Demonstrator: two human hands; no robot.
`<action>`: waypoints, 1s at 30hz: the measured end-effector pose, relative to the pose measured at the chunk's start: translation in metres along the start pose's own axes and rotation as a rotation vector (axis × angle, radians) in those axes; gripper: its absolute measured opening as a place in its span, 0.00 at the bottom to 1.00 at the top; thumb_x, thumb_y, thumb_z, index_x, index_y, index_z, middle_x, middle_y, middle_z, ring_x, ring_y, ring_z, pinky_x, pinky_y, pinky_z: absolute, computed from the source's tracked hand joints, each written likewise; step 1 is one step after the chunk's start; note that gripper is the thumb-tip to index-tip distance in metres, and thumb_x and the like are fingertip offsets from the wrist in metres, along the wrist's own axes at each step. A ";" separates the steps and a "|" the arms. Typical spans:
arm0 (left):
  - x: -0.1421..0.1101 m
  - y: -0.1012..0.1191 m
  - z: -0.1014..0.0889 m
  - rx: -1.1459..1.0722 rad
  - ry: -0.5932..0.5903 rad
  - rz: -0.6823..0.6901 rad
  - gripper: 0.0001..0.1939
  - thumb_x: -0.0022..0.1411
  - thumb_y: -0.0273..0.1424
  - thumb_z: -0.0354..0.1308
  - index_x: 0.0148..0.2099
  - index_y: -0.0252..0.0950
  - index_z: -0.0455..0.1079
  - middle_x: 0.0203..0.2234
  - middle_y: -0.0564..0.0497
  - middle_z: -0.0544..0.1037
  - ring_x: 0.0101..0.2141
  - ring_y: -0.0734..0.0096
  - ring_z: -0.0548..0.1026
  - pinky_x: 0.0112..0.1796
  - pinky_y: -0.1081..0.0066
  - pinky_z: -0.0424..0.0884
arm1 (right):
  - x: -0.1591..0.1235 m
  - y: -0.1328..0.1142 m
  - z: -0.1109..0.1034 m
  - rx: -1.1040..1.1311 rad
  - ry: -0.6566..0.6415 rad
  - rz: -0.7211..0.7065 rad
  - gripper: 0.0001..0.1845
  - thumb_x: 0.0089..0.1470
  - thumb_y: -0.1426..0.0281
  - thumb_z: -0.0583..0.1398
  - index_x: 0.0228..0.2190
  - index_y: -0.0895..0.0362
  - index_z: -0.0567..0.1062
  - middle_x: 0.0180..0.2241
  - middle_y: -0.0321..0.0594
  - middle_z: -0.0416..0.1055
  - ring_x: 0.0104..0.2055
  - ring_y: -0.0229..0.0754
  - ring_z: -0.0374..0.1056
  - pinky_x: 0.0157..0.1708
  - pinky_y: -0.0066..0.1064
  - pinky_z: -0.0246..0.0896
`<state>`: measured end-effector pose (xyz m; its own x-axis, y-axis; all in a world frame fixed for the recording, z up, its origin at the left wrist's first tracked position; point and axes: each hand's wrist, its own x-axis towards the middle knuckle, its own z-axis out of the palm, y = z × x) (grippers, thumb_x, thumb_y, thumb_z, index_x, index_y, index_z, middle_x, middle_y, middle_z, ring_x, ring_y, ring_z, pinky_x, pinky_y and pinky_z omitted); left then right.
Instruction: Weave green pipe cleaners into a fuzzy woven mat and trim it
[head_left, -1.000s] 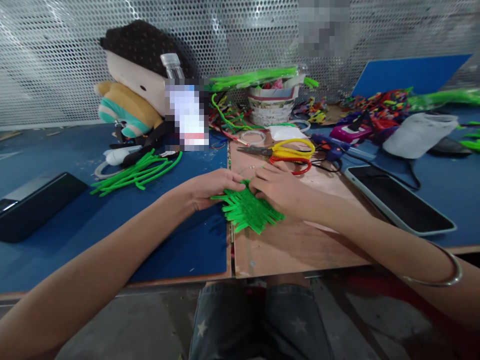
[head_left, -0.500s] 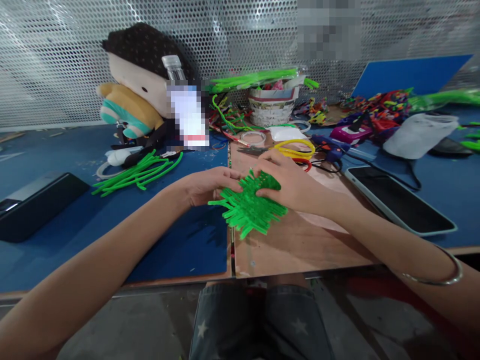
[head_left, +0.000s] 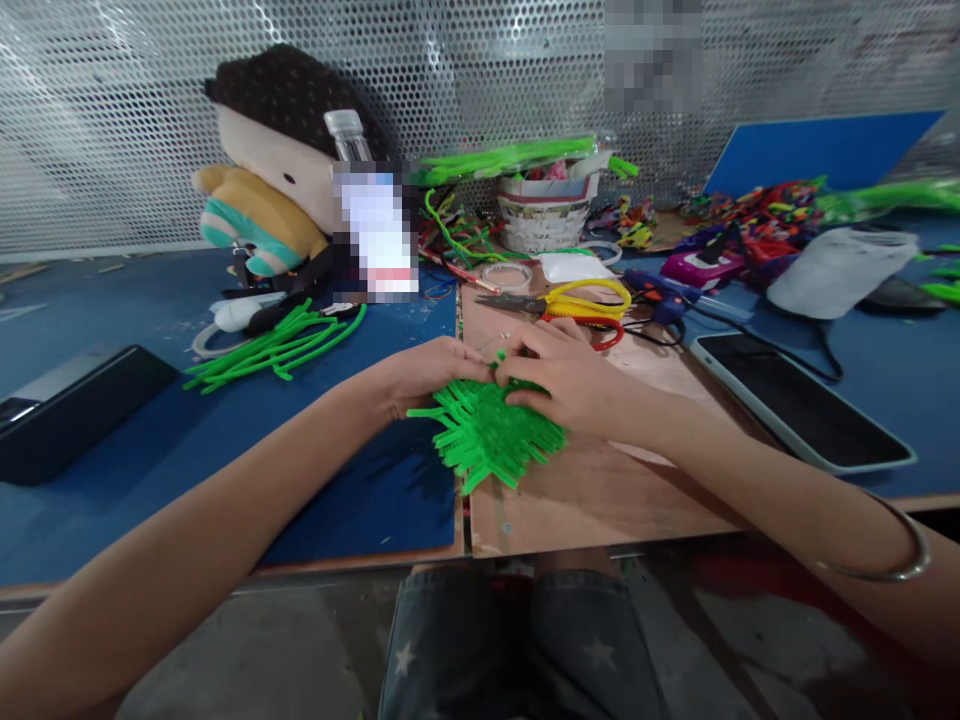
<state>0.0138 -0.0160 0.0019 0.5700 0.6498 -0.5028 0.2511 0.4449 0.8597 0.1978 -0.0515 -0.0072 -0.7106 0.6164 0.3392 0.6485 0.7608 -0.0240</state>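
Fingers of the left hand [head_left: 431, 372] pinch the far left edge of a fringed green piece [head_left: 491, 435], and those of the right hand [head_left: 566, 375] close on its far edge, just beside them. The grip is narrow on both sides, probably to steady the piece while its bristling ends stay free towards the body. It appears held just above the worktop [head_left: 360, 505], across the seam between blue and brown parts. Beyond the right hand lie yellow-handled scissors [head_left: 581, 303] and a red handle [head_left: 613, 335], likely there for easy reach; loose green stems [head_left: 262, 352] lie to the left, a phone [head_left: 802, 400] to the right. Half a second ago the right hand lay farther over the piece, hiding most of the red handle; now the handle shows more fully, and the piece sits slightly nearer the body.
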 end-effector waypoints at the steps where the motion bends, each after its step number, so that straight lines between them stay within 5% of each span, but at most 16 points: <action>1: 0.000 0.000 0.000 0.004 0.002 -0.003 0.05 0.50 0.22 0.58 0.24 0.30 0.73 0.19 0.52 0.76 0.20 0.76 0.72 0.34 0.71 0.69 | 0.000 0.000 0.001 -0.027 -0.006 -0.009 0.07 0.54 0.70 0.57 0.35 0.58 0.74 0.38 0.44 0.64 0.42 0.45 0.57 0.42 0.37 0.44; 30: 0.004 -0.002 -0.001 0.044 0.035 0.018 0.05 0.47 0.22 0.58 0.22 0.32 0.72 0.17 0.54 0.74 0.23 0.73 0.73 0.30 0.73 0.66 | 0.004 -0.001 0.010 -0.115 -0.029 -0.030 0.11 0.57 0.69 0.55 0.40 0.60 0.72 0.36 0.45 0.68 0.39 0.45 0.59 0.40 0.35 0.43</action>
<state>0.0144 -0.0140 -0.0020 0.5475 0.6789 -0.4892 0.2754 0.4059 0.8714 0.1919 -0.0481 -0.0150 -0.7366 0.6009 0.3104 0.6529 0.7515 0.0947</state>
